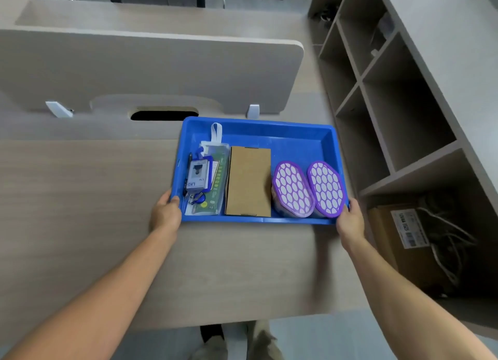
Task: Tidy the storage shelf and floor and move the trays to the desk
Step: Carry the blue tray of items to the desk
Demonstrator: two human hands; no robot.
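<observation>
A blue plastic tray [280, 133] rests on the wooden desk [80, 198], near the desk's right edge. My left hand [165, 214] grips the tray's near left corner and my right hand [350, 219] grips its near right corner. Inside lie a badge holder on a lanyard [198, 178], a clear pouch with green print [219, 187], a flat cardboard box [249, 182] and two purple containers with honeycomb lids [293, 188], [326, 187]. The storage shelf [377, 95] stands to the right of the desk.
A desk partition [148, 66] rises behind the tray, with a cable slot [164, 115] in the desk below it. The shelf's bottom compartment holds a cardboard box with a label [409, 230] and cables [447, 241]. My feet [237, 343] show below the desk edge.
</observation>
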